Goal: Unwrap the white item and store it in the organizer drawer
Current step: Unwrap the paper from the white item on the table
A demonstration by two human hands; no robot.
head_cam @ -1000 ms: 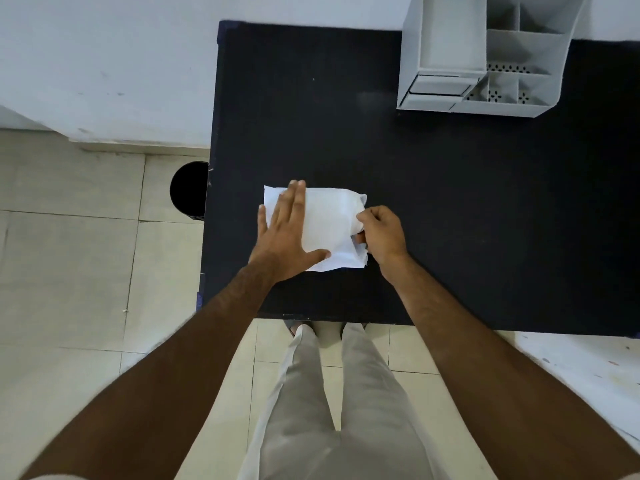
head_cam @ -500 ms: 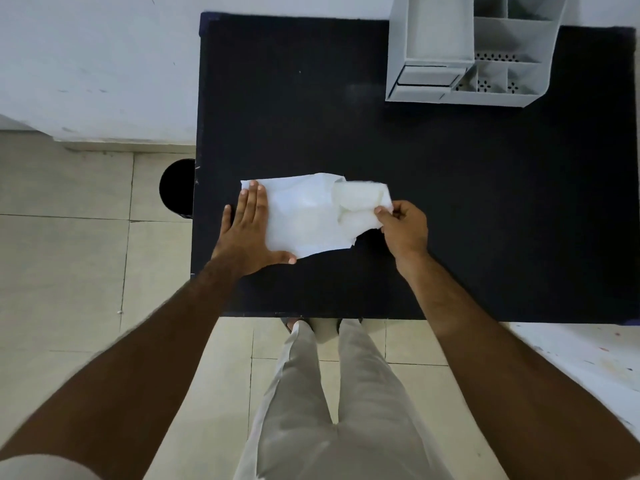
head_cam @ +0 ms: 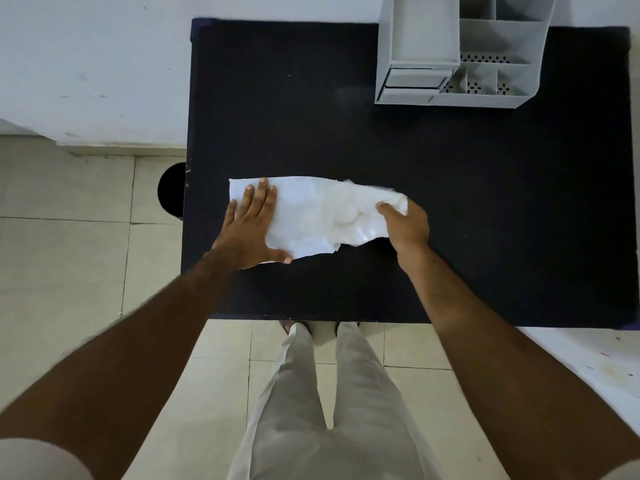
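A white wrapping sheet [head_cam: 304, 216] lies spread across the near-left part of the black table [head_cam: 485, 202]. My left hand [head_cam: 251, 230] presses flat on its left end, fingers apart. My right hand [head_cam: 407, 226] pinches the sheet's right end, where a soft white item [head_cam: 356, 213] shows inside the unfolded layer. The grey organizer [head_cam: 453, 50] stands at the table's far right, its small drawer [head_cam: 414, 79] shut on the front left.
A round black bin [head_cam: 172, 192] stands on the tiled floor by the table's left edge. A white wall runs behind the table. My legs are at the table's near edge.
My right hand has pulled the sheet's right end out to the right, unfolding the bundle to about twice its width. My left hand slid left and stayed flat on the sheet.
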